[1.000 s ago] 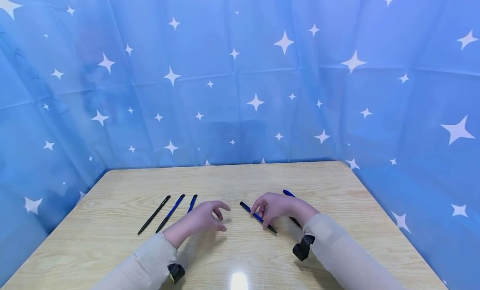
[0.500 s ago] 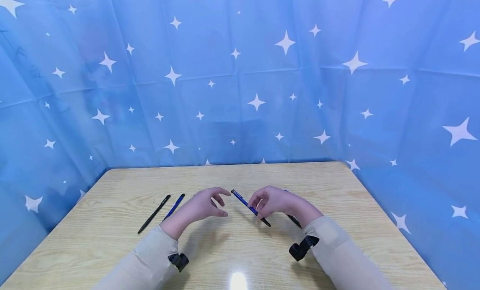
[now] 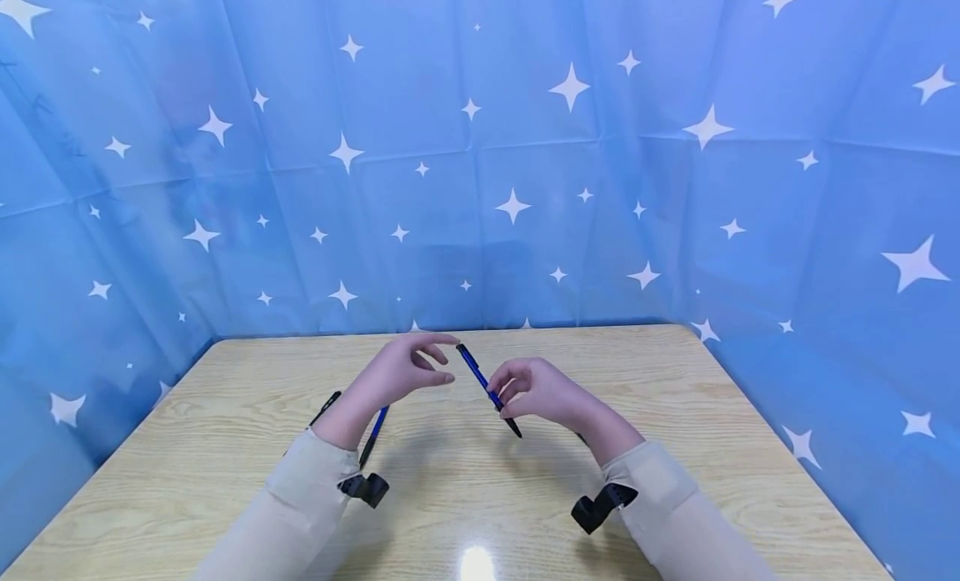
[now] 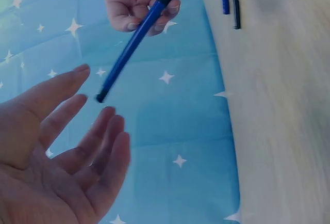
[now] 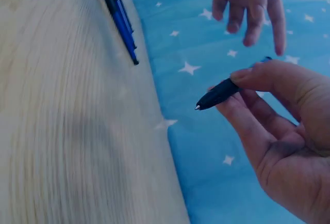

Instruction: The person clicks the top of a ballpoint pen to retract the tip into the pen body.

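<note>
My right hand (image 3: pixel 543 389) pinches a blue pen (image 3: pixel 476 367) between thumb and fingers, near its dark grip. The pen is up off the table and slants, its black end high on the left and its point low on the right. In the right wrist view the metal tip of the pen (image 5: pixel 206 101) shows. My left hand (image 3: pixel 392 374) is in the air beside the black end, fingers spread and loosely bent. In the left wrist view that end lies between the thumb and fingers of the left hand (image 4: pixel 56 167), seemingly without contact.
On the wooden table (image 3: pixel 465 481), a black pen (image 3: pixel 324 408) and a blue pen (image 3: pixel 373 438) lie at left, partly behind my left arm. Another pen (image 3: pixel 582 438) is almost hidden by my right wrist. A blue star-patterned curtain (image 3: pixel 480 264) hangs behind and at the sides.
My right hand has picked the blue pen up from the table and raised it, turning it steeper and moving slightly left. My left hand has risen alongside, remaining near the pen's black end.
</note>
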`<state>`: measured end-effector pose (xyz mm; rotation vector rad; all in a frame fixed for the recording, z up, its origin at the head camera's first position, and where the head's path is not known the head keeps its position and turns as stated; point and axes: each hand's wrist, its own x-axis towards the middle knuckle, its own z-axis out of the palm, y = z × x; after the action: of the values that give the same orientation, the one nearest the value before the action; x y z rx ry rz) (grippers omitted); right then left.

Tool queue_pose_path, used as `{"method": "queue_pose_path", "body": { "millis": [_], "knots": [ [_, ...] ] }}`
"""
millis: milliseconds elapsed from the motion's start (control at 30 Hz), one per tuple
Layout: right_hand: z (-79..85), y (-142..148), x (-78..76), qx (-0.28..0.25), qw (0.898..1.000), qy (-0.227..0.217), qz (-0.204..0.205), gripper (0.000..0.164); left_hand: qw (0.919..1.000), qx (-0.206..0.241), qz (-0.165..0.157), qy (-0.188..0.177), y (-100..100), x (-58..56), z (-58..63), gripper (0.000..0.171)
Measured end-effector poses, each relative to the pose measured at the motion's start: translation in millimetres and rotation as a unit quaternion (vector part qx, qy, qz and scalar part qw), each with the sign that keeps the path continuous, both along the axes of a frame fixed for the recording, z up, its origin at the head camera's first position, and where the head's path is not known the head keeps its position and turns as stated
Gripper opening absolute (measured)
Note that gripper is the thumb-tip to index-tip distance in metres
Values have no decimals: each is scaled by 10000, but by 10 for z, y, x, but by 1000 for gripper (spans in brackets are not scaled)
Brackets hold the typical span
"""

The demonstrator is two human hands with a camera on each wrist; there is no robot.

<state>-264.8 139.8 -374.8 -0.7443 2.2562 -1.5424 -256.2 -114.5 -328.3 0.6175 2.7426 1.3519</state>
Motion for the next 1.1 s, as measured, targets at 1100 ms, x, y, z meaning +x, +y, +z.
{"method": "queue_pose_path", "body": {
  "millis": [1100],
  "knots": [
    [152, -258, 191, -1358, 9822, 683, -1102, 23, 9339, 3504, 590, 386, 553, 61, 99, 39]
  ]
}}
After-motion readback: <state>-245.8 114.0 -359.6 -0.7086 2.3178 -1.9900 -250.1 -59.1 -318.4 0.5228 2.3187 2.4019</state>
